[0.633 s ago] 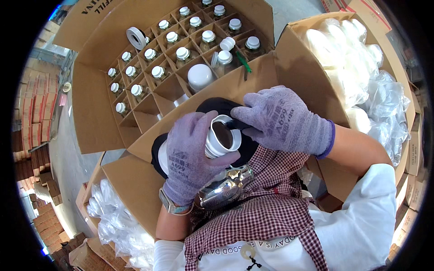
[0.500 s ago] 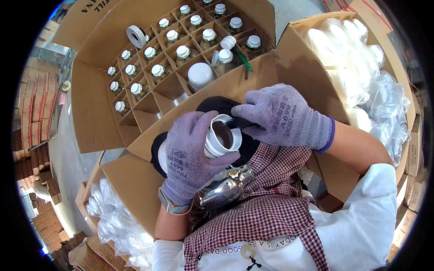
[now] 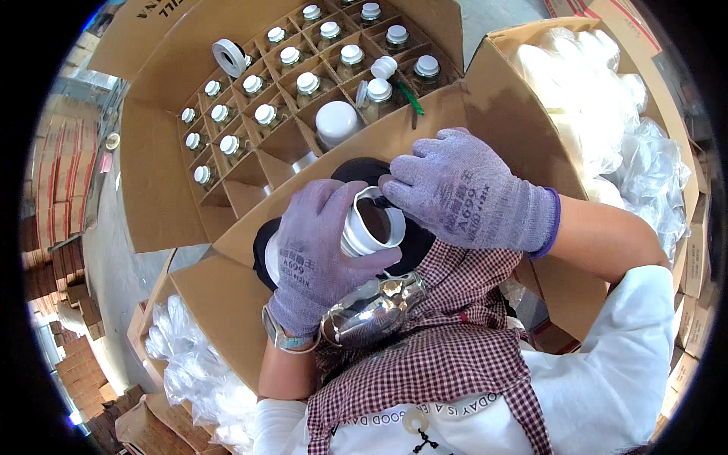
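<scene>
While the big brown cardboard box point(image 3: 189, 182) with its grid of dividers fills the upper left, its cells hold rows of small jars with white lids point(image 3: 307, 82), and a second carton point(image 3: 523, 68) at the upper right holds clear plastic bags point(image 3: 599, 98). Both hands wear lilac knit gloves. At the centre, the left hand point(image 3: 315, 250) is wrapped around a small white jar point(image 3: 371, 225), its dark mouth open and tilted. The right hand point(image 3: 470, 193) lies just beside it, fingers half curled, fingertips touching the jar's rim. A white tape roll point(image 3: 229, 57) rests on the box flap.
</scene>
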Demonstrator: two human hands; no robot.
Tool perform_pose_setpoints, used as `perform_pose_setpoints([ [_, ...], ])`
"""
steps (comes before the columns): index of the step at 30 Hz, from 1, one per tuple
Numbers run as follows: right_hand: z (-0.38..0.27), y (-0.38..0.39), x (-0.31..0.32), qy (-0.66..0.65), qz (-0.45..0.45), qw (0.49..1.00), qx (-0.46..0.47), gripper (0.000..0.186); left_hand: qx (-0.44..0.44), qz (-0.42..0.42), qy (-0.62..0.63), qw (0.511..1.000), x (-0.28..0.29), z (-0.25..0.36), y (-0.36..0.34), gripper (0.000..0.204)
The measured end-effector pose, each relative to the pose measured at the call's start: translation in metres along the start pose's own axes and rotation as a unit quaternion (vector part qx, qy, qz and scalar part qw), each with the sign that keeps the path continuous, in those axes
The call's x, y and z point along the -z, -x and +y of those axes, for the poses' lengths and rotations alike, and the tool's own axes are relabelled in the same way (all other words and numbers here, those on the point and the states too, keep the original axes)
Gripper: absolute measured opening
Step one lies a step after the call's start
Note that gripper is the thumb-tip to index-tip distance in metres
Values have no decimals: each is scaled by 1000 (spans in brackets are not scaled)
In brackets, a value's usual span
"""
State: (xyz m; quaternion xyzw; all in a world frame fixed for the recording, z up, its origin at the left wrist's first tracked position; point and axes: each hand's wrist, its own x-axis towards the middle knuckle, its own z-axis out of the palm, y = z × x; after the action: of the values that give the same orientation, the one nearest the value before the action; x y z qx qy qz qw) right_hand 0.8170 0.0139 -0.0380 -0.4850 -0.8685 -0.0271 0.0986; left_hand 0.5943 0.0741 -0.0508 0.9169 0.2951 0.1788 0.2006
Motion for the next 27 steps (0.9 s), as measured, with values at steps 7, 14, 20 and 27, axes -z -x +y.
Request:
perform_pose_setpoints([
  [7,11,-22,25,17,-80,992,93,20,10,-18,45,999,-1,-2,2,75],
  [14,12,-2,25,-87,-158,982,-50,30,18,-4,42,999,-2,-1,3,76],
  [20,13,1,15,-113,-101,986,-64,31,18,-15,38,999,-1,-2,2,75],
  [27,7,2,3,-58,-72,994,-51,28,12,-15,29,999,-2,-5,2,76],
])
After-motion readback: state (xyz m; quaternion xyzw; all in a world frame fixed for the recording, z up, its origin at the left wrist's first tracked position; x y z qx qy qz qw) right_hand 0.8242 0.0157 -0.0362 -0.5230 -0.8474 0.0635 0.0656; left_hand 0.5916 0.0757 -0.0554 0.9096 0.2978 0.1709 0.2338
